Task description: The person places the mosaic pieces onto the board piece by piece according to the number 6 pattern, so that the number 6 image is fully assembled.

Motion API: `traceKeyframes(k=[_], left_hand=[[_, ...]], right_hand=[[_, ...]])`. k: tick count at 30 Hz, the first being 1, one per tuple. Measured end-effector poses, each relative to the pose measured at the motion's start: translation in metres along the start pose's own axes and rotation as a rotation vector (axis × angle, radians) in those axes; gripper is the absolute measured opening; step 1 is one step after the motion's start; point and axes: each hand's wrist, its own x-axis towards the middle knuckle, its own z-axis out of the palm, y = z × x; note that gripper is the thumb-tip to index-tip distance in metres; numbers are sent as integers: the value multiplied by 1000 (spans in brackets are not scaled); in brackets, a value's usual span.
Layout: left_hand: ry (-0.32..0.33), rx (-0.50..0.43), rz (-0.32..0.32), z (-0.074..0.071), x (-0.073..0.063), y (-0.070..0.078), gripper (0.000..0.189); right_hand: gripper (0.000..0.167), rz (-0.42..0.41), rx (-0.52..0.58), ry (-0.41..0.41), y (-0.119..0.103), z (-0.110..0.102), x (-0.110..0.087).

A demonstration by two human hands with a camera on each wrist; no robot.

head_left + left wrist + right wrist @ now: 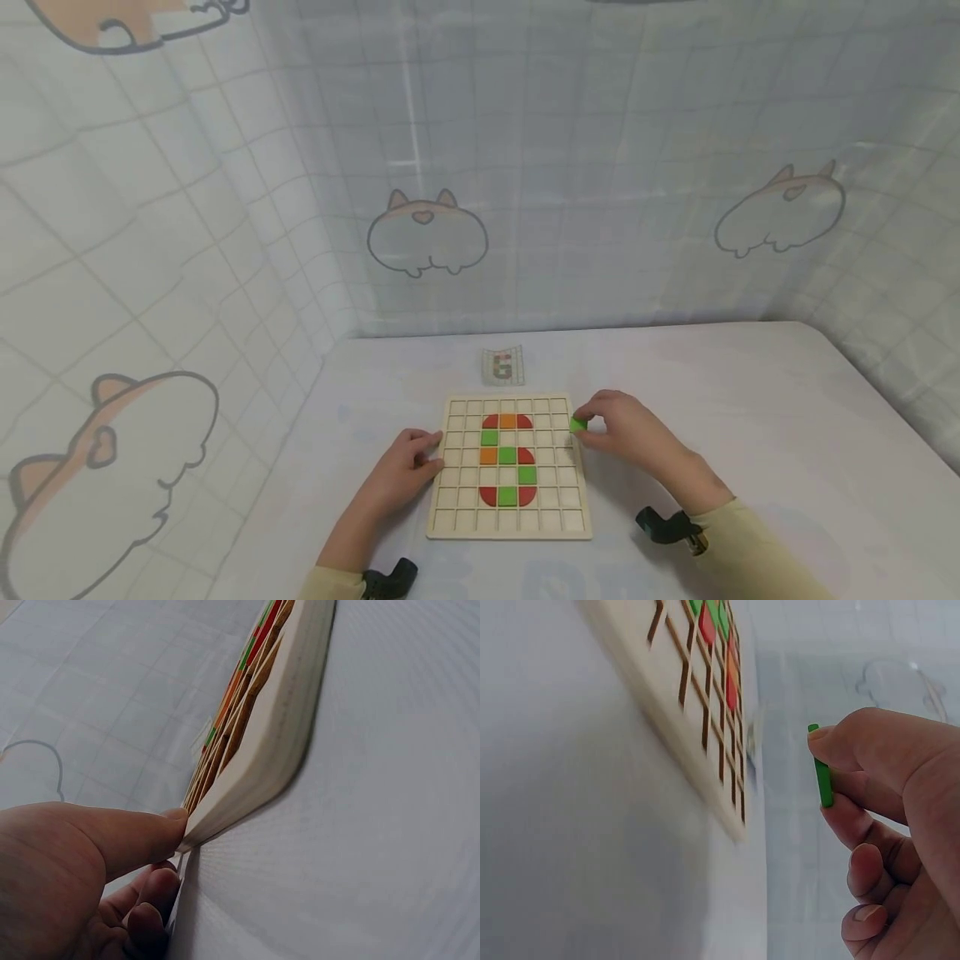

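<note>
A pale wooden grid board lies flat on the table, its middle squares filled with red, orange and green tiles in an S-like figure. Between thumb and fingertips, my right hand pinches a green square tile at the board's upper right edge. In the right wrist view that tile is seen edge-on, apart from the board. Thumb and fingertips of my left hand touch the board's left edge. The left wrist view has the left thumb against the board's side, other fingers curled loosely below it.
Just behind the board lies a small pattern card with a coloured figure on a grid. A pale cloth covers the table. Curtains with a grid and animal drawings hang at the back and both sides.
</note>
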Motion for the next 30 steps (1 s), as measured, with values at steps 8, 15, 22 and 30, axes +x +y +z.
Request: traceKeyframes(k=[8, 15, 22, 30], left_hand=[[-3, -5, 7, 1, 1, 1, 52], [-1, -4, 1, 1, 0, 1, 52], [2, 4, 4, 2, 1, -1, 52], [0, 2, 20, 0, 1, 0, 51]], right_hand=[[22, -75, -18, -51, -26, 17, 11], [22, -129, 0, -113, -44, 34, 19], [22, -237, -23, -118, -59, 47, 23], [23, -289, -35, -173, -74, 60, 29]])
